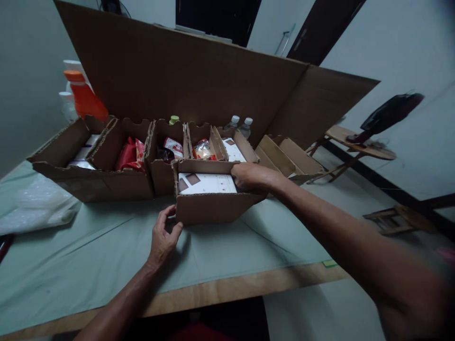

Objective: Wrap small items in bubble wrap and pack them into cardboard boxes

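Observation:
A small open cardboard box (209, 207) stands on the pale green table cover (106, 251), with a white pack printed with brown squares (204, 183) lying inside. My left hand (164, 237) touches the box's front left corner, fingers curled against the cardboard. My right hand (250, 176) reaches over the box's right rim and rests on the white pack, fingers bent over its edge. Whether it grips the pack or the rim is unclear.
Behind stand several open cardboard boxes (117, 163) holding red packets, white packs and snacks. A large cardboard sheet (185, 80) leans upright at the back. An orange bottle (83, 97), clear bottles (240, 124), a plastic bag (35, 201) and wooden folding stools (355, 147) are around.

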Demonstrator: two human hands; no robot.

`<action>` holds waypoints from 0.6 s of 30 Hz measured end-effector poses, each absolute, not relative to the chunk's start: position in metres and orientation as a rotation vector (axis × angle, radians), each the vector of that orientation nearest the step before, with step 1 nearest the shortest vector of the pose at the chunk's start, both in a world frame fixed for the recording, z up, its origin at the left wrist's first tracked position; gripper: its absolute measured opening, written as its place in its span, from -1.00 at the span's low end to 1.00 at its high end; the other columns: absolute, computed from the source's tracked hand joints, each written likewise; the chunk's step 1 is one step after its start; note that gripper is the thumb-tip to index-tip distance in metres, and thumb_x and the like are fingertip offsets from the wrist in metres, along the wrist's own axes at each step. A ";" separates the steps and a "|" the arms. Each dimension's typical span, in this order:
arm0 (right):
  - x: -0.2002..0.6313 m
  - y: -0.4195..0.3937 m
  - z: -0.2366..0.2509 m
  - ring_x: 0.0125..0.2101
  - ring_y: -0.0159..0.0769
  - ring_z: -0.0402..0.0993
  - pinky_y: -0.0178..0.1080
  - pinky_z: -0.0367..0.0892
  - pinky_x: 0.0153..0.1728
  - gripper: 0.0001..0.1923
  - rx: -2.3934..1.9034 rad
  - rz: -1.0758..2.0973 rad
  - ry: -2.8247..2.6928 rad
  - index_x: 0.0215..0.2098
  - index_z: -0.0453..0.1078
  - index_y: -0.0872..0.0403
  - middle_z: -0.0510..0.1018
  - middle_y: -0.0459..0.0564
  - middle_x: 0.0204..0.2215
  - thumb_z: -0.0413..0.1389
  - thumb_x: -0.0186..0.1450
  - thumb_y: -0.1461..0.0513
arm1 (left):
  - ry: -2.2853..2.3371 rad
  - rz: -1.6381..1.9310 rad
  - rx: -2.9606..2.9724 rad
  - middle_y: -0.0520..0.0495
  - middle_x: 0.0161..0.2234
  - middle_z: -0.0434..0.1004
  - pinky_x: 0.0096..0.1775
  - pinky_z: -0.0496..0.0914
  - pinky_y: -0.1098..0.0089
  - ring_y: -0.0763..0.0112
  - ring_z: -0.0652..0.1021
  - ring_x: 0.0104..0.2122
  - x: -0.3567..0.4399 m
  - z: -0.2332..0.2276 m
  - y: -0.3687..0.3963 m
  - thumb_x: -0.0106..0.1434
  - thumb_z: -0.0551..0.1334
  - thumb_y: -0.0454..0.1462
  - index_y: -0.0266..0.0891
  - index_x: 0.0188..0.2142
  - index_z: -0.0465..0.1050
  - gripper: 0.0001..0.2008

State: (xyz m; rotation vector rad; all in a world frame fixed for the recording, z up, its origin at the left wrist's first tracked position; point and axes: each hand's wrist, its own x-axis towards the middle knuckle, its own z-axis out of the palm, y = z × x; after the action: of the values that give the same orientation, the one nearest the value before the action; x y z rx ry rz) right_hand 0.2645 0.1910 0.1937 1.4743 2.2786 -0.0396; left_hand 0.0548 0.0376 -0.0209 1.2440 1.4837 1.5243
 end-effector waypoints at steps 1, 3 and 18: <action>0.263 0.195 0.191 -0.25 -0.04 0.64 -0.26 0.41 -0.38 -0.72 1.460 -0.053 2.268 -0.19 0.62 0.21 0.69 0.27 -0.26 0.21 0.12 0.35 | 1.499 1.530 1.256 -0.18 -0.03 0.52 0.02 0.46 0.14 0.20 0.55 -0.05 0.055 -0.020 0.038 0.21 0.27 -0.20 -0.21 0.09 0.42 -0.55; 0.261 0.199 0.188 -0.28 -0.07 0.63 -0.27 0.38 -0.42 -0.72 1.447 -0.067 2.260 -0.19 0.62 0.22 0.69 0.27 -0.27 0.18 0.14 0.37 | 1.527 1.529 1.275 -0.18 -0.04 0.52 0.00 0.46 0.15 0.18 0.54 -0.05 0.055 -0.019 0.038 0.21 0.28 -0.20 -0.21 0.09 0.42 -0.56; 0.386 0.070 0.128 -0.09 -0.15 0.59 -0.18 0.51 -0.19 -0.76 2.114 -0.199 3.255 -0.02 0.49 0.03 0.64 0.08 -0.06 0.15 0.36 0.19 | 1.628 1.534 1.335 -0.18 0.11 0.42 0.13 0.40 0.01 0.09 0.50 0.07 0.049 -0.015 0.033 0.23 0.29 -0.16 -0.09 0.15 0.39 -0.51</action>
State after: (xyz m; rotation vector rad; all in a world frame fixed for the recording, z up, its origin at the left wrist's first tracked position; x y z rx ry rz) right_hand 0.3863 0.0701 0.1281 2.1135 3.2545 -0.1988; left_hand 0.0492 0.0326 -0.0154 1.3348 1.6280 1.5343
